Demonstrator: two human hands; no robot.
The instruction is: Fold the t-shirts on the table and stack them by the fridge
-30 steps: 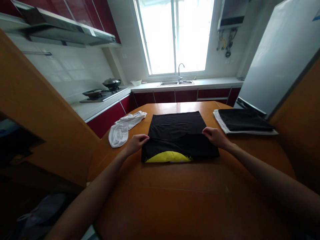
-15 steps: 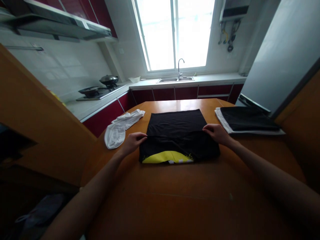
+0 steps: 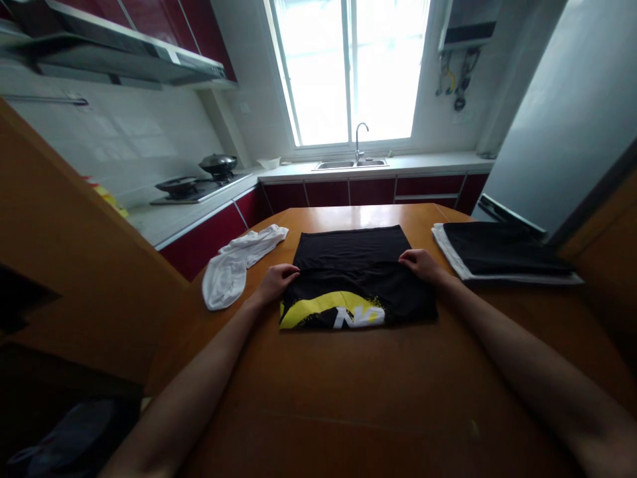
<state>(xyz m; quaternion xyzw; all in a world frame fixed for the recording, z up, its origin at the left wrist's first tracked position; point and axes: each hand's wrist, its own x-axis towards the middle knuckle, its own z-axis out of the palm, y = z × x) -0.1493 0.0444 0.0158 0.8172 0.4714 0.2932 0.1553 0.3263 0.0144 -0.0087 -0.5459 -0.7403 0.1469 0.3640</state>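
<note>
A black T-shirt (image 3: 353, 275) with a yellow and white print lies partly folded over on the wooden table (image 3: 348, 378). The folded layer's edge runs across its middle, and the print shows along the near side. My left hand (image 3: 279, 280) pinches that edge at the left end. At the right end, my right hand (image 3: 419, 263) pinches the same edge between thumb and fingers. The shirt's far part lies flat beyond both hands.
A crumpled white cloth (image 3: 241, 265) lies on the table's left. Folded black and white clothes (image 3: 507, 252) are stacked on the right. Past the table are a counter with a sink (image 3: 353, 163), a stove with pans (image 3: 199, 182), and a fridge (image 3: 537, 119).
The folded layer has shifted away from me, so more of the yellow and white print shows. Both hands have moved slightly inward, still pinching the edge.
</note>
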